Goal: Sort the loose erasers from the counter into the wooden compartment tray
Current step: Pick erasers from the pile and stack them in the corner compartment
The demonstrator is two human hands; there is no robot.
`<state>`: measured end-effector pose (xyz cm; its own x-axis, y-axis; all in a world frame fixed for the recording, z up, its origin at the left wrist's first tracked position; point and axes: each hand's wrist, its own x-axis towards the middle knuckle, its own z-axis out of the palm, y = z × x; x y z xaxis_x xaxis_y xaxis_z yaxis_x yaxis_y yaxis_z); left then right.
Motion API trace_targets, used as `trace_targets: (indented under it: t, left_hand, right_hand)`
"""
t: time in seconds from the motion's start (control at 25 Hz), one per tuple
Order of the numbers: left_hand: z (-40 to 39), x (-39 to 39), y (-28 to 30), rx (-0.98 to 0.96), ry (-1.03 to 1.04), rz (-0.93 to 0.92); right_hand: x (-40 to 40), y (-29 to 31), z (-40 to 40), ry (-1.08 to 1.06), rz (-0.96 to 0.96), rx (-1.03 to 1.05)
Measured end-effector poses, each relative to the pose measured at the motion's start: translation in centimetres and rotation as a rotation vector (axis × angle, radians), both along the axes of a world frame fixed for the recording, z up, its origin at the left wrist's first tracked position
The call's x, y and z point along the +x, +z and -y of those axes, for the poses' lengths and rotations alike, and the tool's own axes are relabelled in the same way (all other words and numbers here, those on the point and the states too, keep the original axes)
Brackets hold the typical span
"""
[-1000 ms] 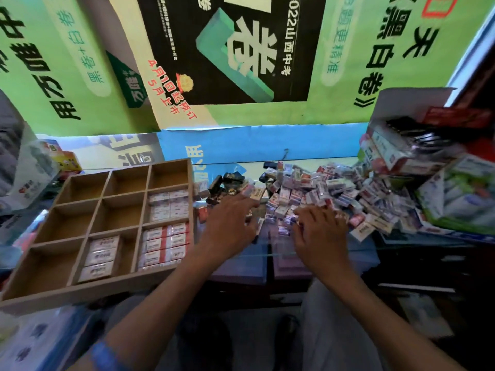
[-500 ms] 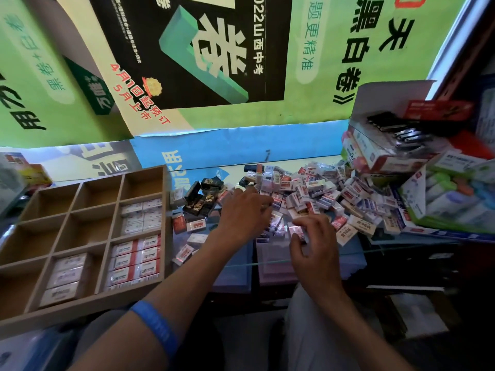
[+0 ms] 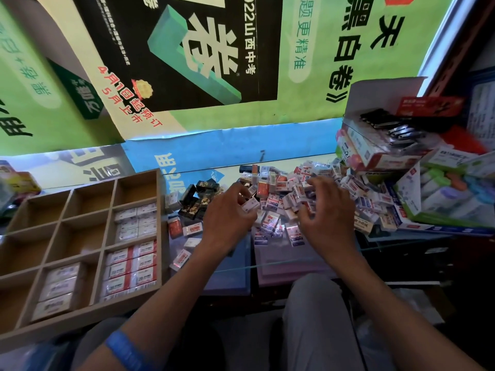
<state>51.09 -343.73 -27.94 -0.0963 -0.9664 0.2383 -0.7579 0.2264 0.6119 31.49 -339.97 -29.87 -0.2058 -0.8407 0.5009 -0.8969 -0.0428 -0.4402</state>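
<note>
A big heap of small wrapped erasers (image 3: 289, 194) covers the glass counter. My left hand (image 3: 227, 220) is at the heap's left edge, its fingers curled and pinching a white eraser (image 3: 250, 204). My right hand (image 3: 329, 212) hovers over the heap with fingers spread and bent, nothing clearly held. The wooden compartment tray (image 3: 67, 255) lies to the left; three of its cells hold stacked white erasers (image 3: 131, 266), the others are bare. Several black erasers (image 3: 198, 196) and a few white ones (image 3: 191, 228) lie between tray and heap.
Open stationery boxes (image 3: 380, 145) and a green-edged carton (image 3: 442, 199) are stacked at the right, against the heap. Posters hang behind the counter. The glass counter's front edge (image 3: 267, 263) runs just below my wrists; my knees are under it.
The view has shifted slightly right. My left hand has closed its fingers on a white eraser at the heap's edge. My right hand has moved up and right over the heap.
</note>
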Motion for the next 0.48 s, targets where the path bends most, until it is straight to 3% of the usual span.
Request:
trace_targets:
  t: [0.16, 0.32, 0.48]
  left_hand:
    - [-0.6, 1.7, 0.4, -0.027, -0.001, -0.031]
    - [-0.9, 2.9, 0.2, -0.023, -0.004, -0.04]
    - [-0.9, 3.2, -0.1, -0.039, -0.009, -0.031]
  right_hand:
    - [0.6, 0.2, 1.1, 0.075, -0.111, 0.002]
    - [0.5, 0.2, 2.6, 0.071, -0.185, 0.241]
    - [0.5, 0.3, 2.0, 0.195, -0.189, 0.326]
